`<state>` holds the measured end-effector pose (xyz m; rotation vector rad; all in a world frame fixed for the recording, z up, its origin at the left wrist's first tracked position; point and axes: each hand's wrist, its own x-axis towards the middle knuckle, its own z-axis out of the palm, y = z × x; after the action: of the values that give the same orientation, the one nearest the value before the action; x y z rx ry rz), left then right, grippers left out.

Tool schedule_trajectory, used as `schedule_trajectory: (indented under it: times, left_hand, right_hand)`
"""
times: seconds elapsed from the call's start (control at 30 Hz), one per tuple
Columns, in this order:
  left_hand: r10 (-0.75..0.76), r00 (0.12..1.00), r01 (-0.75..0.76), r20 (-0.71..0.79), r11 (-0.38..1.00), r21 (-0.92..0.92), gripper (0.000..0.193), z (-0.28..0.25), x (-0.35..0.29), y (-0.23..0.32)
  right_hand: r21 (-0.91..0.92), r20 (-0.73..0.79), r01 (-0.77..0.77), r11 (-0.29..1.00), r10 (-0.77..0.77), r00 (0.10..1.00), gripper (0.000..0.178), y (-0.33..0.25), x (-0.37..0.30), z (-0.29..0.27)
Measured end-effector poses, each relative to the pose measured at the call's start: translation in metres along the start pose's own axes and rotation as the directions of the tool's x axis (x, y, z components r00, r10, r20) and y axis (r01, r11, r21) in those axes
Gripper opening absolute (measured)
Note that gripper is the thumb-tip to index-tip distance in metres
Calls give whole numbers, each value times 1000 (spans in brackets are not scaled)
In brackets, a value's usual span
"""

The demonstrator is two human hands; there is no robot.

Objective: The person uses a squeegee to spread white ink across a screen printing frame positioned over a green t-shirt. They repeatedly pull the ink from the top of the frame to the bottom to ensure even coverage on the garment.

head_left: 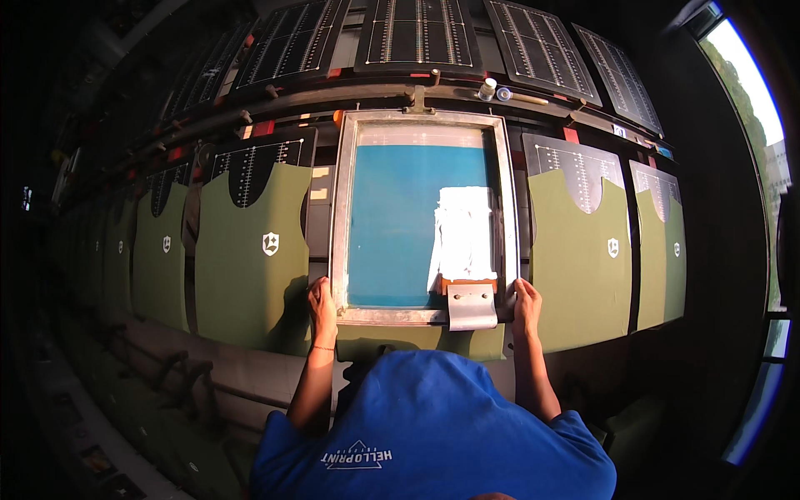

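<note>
A metal-edged screen printing frame (341, 208) with blue mesh lies in front of me over a green shirt panel (400, 343). My left hand (322, 302) is closed on the frame's lower left side. At the lower right side, my right hand (526, 302) grips the frame as well. White ink (467, 233) covers the right part of the mesh in a thick patch. A squeegee (472, 305) with a grey metal handle rests at the ink's lower edge, its handle over the near rail; neither hand touches it. The frame hides most of the panel beneath.
Green shirt panels (242, 283) with white shield prints lie on boards to the left, others (583, 283) to the right. Behind the frame runs a metal rail (292, 101) holding a small white bottle (488, 87). Black marked boards (418, 33) stand beyond it.
</note>
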<state>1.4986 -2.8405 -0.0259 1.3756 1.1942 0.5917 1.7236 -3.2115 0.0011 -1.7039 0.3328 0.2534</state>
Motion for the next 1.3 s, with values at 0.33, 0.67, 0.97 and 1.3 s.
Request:
schedule_trajectory:
  times: [0.33, 0.67, 0.97, 1.3]
  left_hand:
    - [54, 998, -58, -37, 993, -106, 30, 7, 9, -24]
    - [139, 985, -138, -103, 990, 19, 29, 17, 5, -9]
    - [296, 948, -311, -116, 937, -158, 14, -9, -14, 3]
    - [119, 804, -30, 582, 987, -160, 17, -44, -91, 3]
  right_hand:
    - [9, 34, -1, 1000, 1, 999, 31, 14, 7, 3]
    - [-50, 38, 114, 992, -113, 993, 32, 29, 22, -2]
    - [16, 222, -61, 998, 56, 973, 29, 10, 21, -12]
    - [92, 78, 8, 996, -16, 997, 30, 30, 28, -12]
